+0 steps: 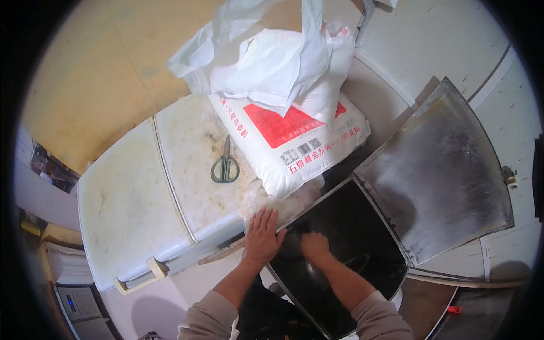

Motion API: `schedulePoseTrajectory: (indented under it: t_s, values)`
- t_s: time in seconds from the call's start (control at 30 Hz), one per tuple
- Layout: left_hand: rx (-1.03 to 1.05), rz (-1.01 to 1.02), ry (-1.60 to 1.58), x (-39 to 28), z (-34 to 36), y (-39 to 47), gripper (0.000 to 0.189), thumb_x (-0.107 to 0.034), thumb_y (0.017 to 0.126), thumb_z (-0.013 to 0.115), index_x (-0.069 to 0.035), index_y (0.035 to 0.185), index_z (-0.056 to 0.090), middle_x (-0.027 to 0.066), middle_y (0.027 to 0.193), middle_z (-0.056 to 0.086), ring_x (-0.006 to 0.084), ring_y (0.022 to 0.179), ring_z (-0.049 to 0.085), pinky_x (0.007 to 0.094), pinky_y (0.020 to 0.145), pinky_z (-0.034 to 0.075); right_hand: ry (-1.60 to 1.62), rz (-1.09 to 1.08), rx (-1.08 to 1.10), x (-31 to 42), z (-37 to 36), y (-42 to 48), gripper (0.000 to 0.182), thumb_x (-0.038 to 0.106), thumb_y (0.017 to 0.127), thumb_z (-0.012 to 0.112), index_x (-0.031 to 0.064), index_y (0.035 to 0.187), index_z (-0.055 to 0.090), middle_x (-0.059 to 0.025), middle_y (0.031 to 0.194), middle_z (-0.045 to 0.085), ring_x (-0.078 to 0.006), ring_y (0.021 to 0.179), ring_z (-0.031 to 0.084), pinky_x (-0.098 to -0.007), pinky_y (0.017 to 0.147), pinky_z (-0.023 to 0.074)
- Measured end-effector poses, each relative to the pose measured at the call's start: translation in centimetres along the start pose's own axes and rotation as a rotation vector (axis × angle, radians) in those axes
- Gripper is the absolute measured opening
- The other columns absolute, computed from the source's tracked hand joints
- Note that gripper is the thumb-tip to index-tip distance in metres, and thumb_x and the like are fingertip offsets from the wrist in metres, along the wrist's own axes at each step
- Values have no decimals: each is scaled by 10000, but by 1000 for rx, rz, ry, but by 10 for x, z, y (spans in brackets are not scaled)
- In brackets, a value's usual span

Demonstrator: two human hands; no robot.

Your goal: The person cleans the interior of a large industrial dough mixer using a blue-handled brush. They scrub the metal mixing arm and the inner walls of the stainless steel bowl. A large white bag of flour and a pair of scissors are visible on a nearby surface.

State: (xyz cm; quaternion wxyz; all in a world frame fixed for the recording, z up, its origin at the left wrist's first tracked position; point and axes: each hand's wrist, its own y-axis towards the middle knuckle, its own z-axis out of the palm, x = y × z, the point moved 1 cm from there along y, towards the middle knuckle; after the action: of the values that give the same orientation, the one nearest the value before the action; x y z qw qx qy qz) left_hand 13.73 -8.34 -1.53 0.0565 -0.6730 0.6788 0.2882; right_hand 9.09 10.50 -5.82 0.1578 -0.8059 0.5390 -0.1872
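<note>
My left hand [263,238] lies palm down at the near rim of a dark open metal bin [361,221], its fingertips against a crumpled clear plastic bag [293,197]. My right hand [315,248] reaches down inside the bin with its fingers curled. Whether it holds anything is hidden from above. A full white printed flour sack [272,170] overhangs the plastic bag just beyond my left hand. On top of the sack sits a bunched white woven bag [263,76]. The bin's hinged metal lid [446,182] is swung back to the right, its inner side dusted white.
Green-handled scissors [225,163] lie on the stained white top of a chest freezer [123,191], left of the sack. The freezer's handle [144,276] juts from its front edge. Walls stand behind the freezer and beyond the lid. A red object [454,310] lies at lower right.
</note>
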Motion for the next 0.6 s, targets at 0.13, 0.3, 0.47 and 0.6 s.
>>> schedulePoseTrajectory:
  t_s: [0.13,0.3,0.47,0.6]
  values:
    - [18,-3,-10,2,6,-3,594,-362,906,639,-24,1373,495,158,1385,533,356,1368,416,511,1145,297,2,22,49,-33,33,-28,292,166,883,513,93,1070,724,-211,1005,703,-383,932,694,-495,810,556]
    - [-8,16,-2,0,4,2,587,-368,912,632,-27,1370,498,156,1385,533,354,1366,419,510,1146,294,65,122,2,-52,-14,-26,273,195,847,554,74,1024,724,-241,1083,675,-408,1013,669,-508,878,538]
    - [9,-7,-32,0,2,3,594,-368,906,641,-27,1371,497,155,1393,527,348,1368,416,514,1146,295,-51,35,12,-47,-44,13,245,192,828,590,39,959,728,-232,1075,683,-396,1032,668,-471,882,547]
    - [7,-11,-83,-2,0,0,587,-327,909,636,-7,1375,480,181,1402,506,367,1369,405,528,1162,267,-96,-74,-29,-20,-46,23,221,169,843,573,58,945,735,-220,1032,698,-394,979,686,-473,838,560]
